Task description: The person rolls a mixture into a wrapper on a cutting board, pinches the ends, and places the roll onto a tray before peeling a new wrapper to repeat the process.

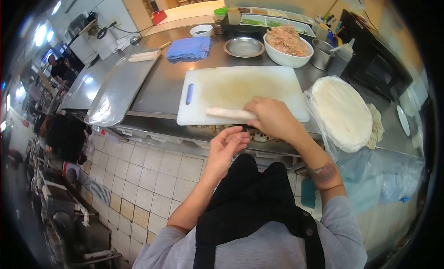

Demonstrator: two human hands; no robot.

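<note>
A pale rolled wrapper (pixel 229 113) lies along the front edge of the white cutting board (pixel 199 79). My right hand (pixel 273 117) has its fingers closed on the roll's right end. Just in front of the board, my left hand (pixel 227 146) is raised with curled fingers apart and nothing in it. To the right of the board is a stack of round white wrappers (pixel 342 114) on plastic. Behind the board stands a white bowl (pixel 289 60) heaped with a shredded filling (pixel 287 40). More pale rolls (pixel 144 56) rest on the metal tray (pixel 118 84) at the left.
Behind the board are a round metal plate (pixel 244 47), a folded blue cloth (pixel 188 48), a small white bowl (pixel 201 31) and containers of greens (pixel 253 21). A metal pot (pixel 321 55) and a black appliance (pixel 377 61) stand at right. A person (pixel 58 68) is far left.
</note>
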